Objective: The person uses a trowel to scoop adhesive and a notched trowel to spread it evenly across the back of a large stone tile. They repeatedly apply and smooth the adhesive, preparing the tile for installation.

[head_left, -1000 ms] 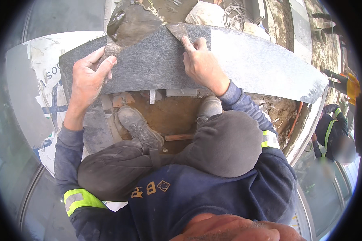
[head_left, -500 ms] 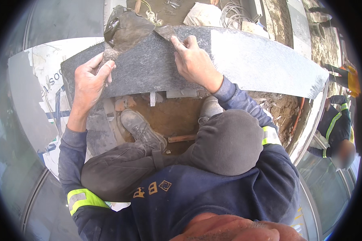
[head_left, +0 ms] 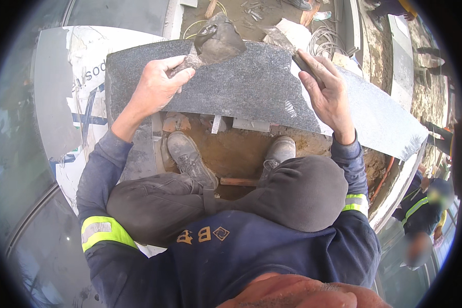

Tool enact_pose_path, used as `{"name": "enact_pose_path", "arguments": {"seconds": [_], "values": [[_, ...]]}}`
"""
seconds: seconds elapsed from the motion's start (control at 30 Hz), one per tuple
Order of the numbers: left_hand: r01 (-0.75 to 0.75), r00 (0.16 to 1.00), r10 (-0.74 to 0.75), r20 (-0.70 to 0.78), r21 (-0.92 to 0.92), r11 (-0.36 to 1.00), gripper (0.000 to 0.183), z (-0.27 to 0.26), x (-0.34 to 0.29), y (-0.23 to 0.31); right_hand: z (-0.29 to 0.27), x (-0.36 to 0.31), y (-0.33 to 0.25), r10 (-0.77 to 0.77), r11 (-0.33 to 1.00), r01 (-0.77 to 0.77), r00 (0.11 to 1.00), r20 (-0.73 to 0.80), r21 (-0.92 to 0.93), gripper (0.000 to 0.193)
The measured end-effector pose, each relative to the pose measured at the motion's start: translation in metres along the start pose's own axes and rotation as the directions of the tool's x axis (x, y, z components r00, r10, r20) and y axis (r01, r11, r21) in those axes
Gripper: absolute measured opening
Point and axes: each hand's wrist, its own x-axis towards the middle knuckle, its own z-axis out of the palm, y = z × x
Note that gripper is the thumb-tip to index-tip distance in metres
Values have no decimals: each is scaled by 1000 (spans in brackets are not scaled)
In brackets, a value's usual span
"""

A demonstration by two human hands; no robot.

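A dusty, dark, broken-looking piece with a shiny hollow face [head_left: 222,43] is pinched at its grey, crusted lower end by my left hand [head_left: 156,84]. I cannot make out its exact kind. My right hand [head_left: 327,90] is closed around the handle of a putty knife [head_left: 280,38], its flat blade pointing up and left, apart from the dark piece. Both hands are over a long curved slab [head_left: 215,87], whose left part is dark grey and speckled and whose right part is pale. The left fingers partly cover the crusted end.
My boots [head_left: 190,159] stand in a dirt gap before the slab, near a reddish strip [head_left: 239,181]. Coiled cable [head_left: 327,42] and rubble lie beyond. A white printed sheet [head_left: 79,102] is at the left. Other people [head_left: 421,210] in reflective workwear are at the right.
The putty knife has moved right, away from the dark piece it was against. My left hand and the dark piece appear farther right; the whole view has shifted too.
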Motion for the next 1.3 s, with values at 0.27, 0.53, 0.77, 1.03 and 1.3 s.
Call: {"name": "enact_pose_path", "arguments": {"seconds": [0.27,0.53,0.77,1.03,1.3], "values": [[-48,997,26,76,306,951,53,4,0,10,4,28,-15,-327,891,365,929,175,-269,41],[-172,978,109,178,388,905,46,5,-3,16,-14,44,-12,-439,747,560,820,366,-358,45],[-341,940,308,146,429,837,28,8,-2,14,-12,32,-2,-331,720,532,828,453,-446,37],[-249,949,302,-93,367,896,37,-6,-4,15,-13,-5,13,39,910,73,965,261,-407,35],[-160,967,223,-127,381,911,40,-12,0,4,22,-26,28,156,952,-134,986,58,-274,42]]}}
